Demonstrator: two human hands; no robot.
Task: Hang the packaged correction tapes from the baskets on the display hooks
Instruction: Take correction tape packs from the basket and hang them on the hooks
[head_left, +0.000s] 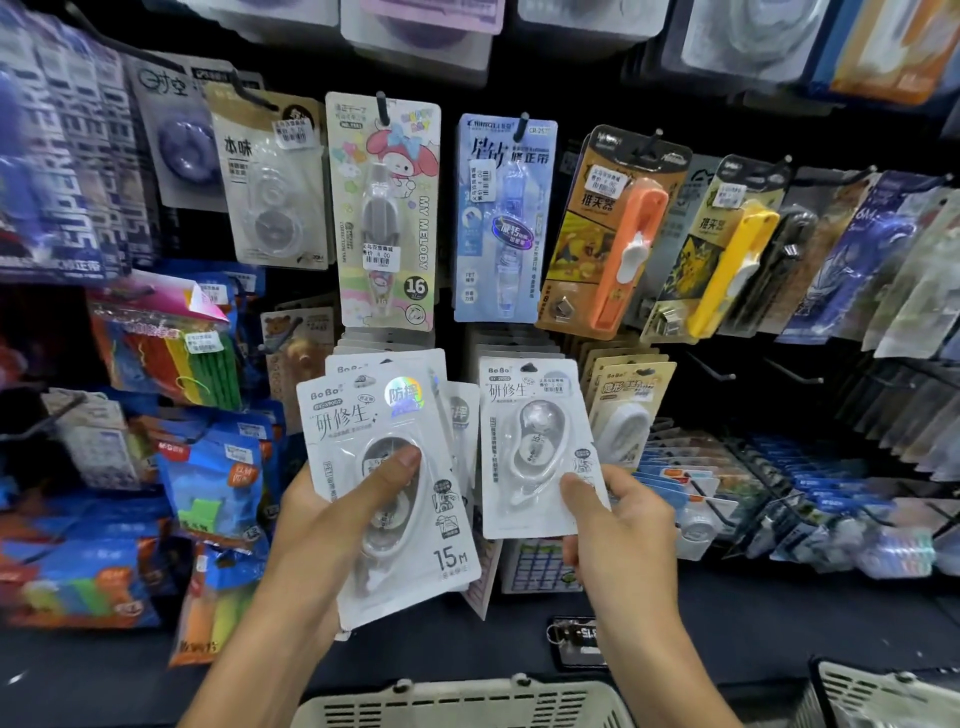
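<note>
My left hand (332, 509) grips a fanned stack of white packaged correction tapes (363, 415), thumb pressed on the front pack's blister. My right hand (618, 519) pinches the lower right corner of a single white correction tape pack (530, 415), held upright in front of the display. Just behind its top sits a row of similar packs on a hook (514, 343). Two pale baskets show at the bottom edge, one in the middle (467, 701) and one at the right (883, 691).
Hanging goods fill the black display wall: a My Melody tape (387, 208), a blue tape pack (501, 218), an orange clip pusher (613, 234). Bare hooks (711, 366) stick out at the right. A beige BoBo pack (628, 410) hangs beside my right hand.
</note>
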